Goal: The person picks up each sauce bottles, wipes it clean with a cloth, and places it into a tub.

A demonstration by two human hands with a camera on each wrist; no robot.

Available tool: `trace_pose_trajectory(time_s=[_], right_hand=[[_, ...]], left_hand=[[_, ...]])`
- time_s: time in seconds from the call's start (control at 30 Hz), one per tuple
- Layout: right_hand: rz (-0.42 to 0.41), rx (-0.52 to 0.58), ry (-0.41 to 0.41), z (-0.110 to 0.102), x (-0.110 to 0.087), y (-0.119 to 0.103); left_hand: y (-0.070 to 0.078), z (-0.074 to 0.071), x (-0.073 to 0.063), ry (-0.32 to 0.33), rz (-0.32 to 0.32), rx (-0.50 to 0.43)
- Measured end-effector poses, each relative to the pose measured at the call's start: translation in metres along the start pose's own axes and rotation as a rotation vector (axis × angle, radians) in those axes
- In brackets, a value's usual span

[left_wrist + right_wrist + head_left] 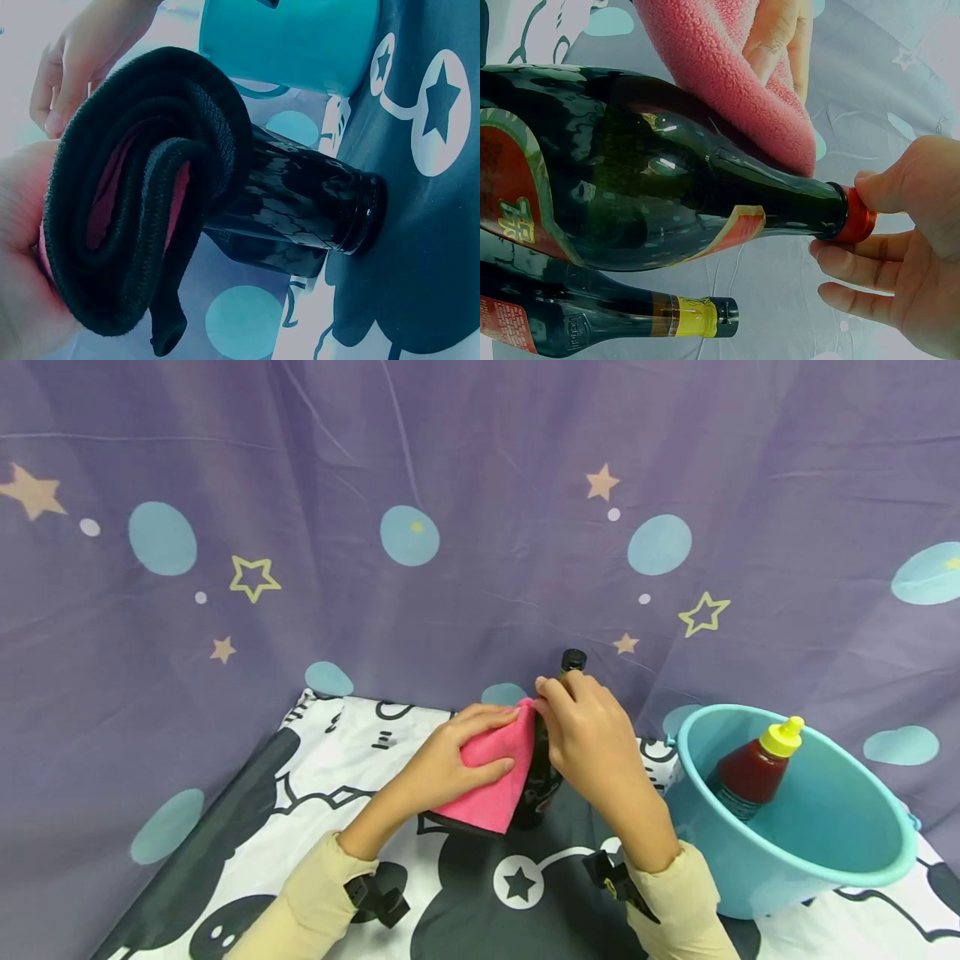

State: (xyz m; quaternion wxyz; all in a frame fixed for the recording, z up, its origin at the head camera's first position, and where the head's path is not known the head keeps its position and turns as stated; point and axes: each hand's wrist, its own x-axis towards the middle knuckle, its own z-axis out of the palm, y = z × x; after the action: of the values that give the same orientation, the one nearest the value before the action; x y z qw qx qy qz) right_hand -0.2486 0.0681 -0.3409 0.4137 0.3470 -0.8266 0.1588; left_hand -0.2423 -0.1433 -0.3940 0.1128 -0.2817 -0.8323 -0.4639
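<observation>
In the head view my left hand point(438, 767) grips a folded pink cloth point(486, 777) with a dark edge and holds it against the side of a dark green glass bottle point(537, 781). My right hand point(594, 747) is at the top of this bottle; in the right wrist view its thumb and fingers pinch the red cap point(861, 216). The cloth's folds show end-on in the left wrist view, its dark trim point(176, 64) outward. Close behind stands a second dark bottle point(622, 306) with a yellow neck band and black cap, touched by neither hand.
A light blue bucket point(795, 868) stands to the right, with a red sauce bottle point(750, 775) with a yellow top leaning inside it. A black-and-white patterned cloth point(352, 777) covers the table. Behind it hangs a purple curtain point(487, 468) with stars and dots.
</observation>
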Motion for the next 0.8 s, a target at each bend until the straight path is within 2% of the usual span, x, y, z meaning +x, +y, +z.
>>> trace_pose_trajectory(time_s=[0.47, 0.8], right_hand=[[-0.019, 0.006, 0.028, 0.0017, -0.0021, 0.0019], [-0.061, -0.036, 0.022, 0.0001, 0.0006, 0.0047]], left_hand=[[-0.0036, -0.002, -0.0002, -0.035, -0.013, -0.006], [-0.002, -0.0035, 0.0013, -0.037, -0.013, -0.021]])
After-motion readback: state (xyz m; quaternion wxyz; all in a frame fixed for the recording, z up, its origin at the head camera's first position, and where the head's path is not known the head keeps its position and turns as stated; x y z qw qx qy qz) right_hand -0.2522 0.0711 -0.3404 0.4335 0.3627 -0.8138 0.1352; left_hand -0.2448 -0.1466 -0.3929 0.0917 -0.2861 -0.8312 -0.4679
